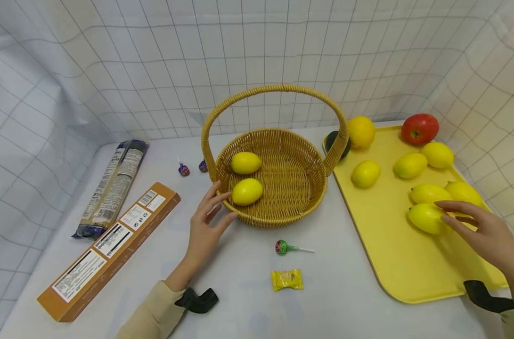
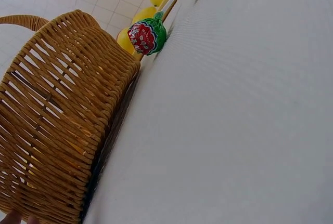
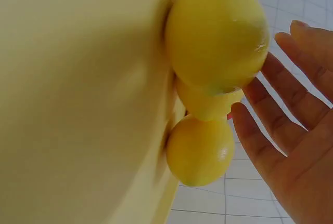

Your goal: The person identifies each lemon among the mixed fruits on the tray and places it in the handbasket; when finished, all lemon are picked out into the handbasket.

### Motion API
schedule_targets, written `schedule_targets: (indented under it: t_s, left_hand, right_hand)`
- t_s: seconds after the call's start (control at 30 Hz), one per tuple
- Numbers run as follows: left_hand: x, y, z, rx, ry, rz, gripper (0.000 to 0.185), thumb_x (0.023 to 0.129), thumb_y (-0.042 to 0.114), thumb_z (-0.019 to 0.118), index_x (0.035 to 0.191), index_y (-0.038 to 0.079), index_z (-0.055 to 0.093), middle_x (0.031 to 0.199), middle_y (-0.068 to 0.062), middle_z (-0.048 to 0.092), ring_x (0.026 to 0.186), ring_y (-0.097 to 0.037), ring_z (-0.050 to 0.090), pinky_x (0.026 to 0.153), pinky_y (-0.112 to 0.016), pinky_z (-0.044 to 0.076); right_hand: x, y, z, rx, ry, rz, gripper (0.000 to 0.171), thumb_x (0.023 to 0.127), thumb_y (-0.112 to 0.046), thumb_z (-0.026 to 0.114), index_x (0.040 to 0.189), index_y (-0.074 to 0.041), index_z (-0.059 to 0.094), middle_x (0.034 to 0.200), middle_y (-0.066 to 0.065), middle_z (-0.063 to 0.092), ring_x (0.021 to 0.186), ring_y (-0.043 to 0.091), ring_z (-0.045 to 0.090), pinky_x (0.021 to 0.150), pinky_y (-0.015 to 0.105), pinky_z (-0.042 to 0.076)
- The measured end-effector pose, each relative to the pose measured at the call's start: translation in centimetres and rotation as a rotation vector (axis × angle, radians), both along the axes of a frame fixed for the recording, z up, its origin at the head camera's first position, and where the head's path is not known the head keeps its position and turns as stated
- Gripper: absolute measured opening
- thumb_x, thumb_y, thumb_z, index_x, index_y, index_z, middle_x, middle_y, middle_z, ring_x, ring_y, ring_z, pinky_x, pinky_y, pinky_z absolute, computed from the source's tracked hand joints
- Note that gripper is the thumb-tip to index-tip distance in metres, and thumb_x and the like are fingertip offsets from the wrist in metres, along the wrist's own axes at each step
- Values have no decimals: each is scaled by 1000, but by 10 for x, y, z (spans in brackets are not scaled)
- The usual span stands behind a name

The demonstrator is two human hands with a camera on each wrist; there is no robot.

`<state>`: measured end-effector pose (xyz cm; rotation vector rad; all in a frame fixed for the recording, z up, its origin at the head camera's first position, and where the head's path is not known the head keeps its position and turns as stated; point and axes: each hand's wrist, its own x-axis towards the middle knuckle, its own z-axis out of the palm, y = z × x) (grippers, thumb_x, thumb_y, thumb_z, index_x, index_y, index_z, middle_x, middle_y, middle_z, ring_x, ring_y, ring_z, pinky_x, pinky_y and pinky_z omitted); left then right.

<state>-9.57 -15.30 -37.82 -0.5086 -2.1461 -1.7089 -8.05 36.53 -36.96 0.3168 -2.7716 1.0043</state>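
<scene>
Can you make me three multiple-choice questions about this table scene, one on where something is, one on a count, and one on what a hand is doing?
1. Where does the green lollipop lie?
A. inside the basket
B. on the table in front of the basket
C. on the yellow tray

2. How many lemons are in the wicker basket?
A. two
B. four
C. none

3. What is the right hand doing?
A. gripping the basket handle
B. holding a candy
C. reaching with open fingers at a lemon on the yellow tray

Answers:
1. B, it lies on the white table, nearer the person than the basket.
2. A, two lemons lie side by side on the basket's left half.
3. C, the fingers are straight beside the nearest tray lemon, not curled round it.
</scene>
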Motion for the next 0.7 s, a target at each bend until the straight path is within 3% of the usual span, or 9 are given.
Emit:
schedule_targets:
  t_s: [0.07, 0.2, 0.3, 0.33, 0.43, 0.6, 0.7]
  left_hand:
    - [-1, 0, 0, 6, 10, -7, 41, 79, -17, 64, 119, -14, 54, 143, -27, 31, 128, -44, 32, 93, -60, 36]
    - [-3, 0, -1, 16, 18, -23, 41, 79, -17, 64, 119, -15, 53, 143, -27, 30, 128, -43, 31, 93, -61, 35]
    - [-3, 0, -2, 14, 15, -22, 41, 79, -16, 65, 119, -15, 54, 143, -27, 31, 129, -42, 32, 93, -60, 36]
    - [-3, 0, -2, 14, 14, -19, 41, 79, -16, 65, 119, -14, 54, 143, -27, 31, 129, -42, 32, 93, -60, 36]
    - [-2, 0, -2, 13, 12, -13, 41, 79, -15, 65, 119, -14, 54, 143, -26, 31, 129, -43, 32, 93, -60, 36]
    - [-2, 0, -1, 10, 14, -11, 41, 79, -16, 65, 118, -14, 55, 143, -27, 32, 128, -44, 31, 92, -60, 36]
    - [-1, -1, -1, 11, 13, -8, 41, 79, -16, 65, 118, -13, 55, 142, -28, 32, 128, -44, 31, 92, -60, 36]
  right_hand:
    - [-2, 3, -5, 15, -20, -9, 30, 93, -9, 59, 119, 6, 55, 111, -29, 43, 99, -17, 35, 73, -2, 30]
    - [-7, 4, -8, 56, -100, 18, 38, 92, -12, 62, 125, 4, 52, 119, -1, 50, 97, -12, 35, 70, 2, 33]
    - [-9, 0, -7, 105, -194, 79, 47, 91, -15, 64, 131, 3, 47, 125, 22, 46, 99, 4, 39, 72, 12, 39]
    - [-9, -2, -6, 130, -223, 94, 50, 90, -17, 65, 133, 2, 45, 127, 24, 44, 100, 9, 39, 72, 17, 39]
    - [-11, -11, -6, 141, -255, 150, 54, 89, -18, 67, 135, -2, 45, 130, 22, 44, 103, 16, 39, 75, 18, 37]
    - [-14, -44, 8, 29, -279, 290, 54, 89, -13, 65, 139, -12, 44, 134, 11, 43, 112, -1, 35, 79, 9, 32]
    - [-22, -77, 28, -24, -301, 411, 57, 90, -10, 64, 141, -17, 40, 137, 7, 43, 117, 1, 37, 87, 21, 40]
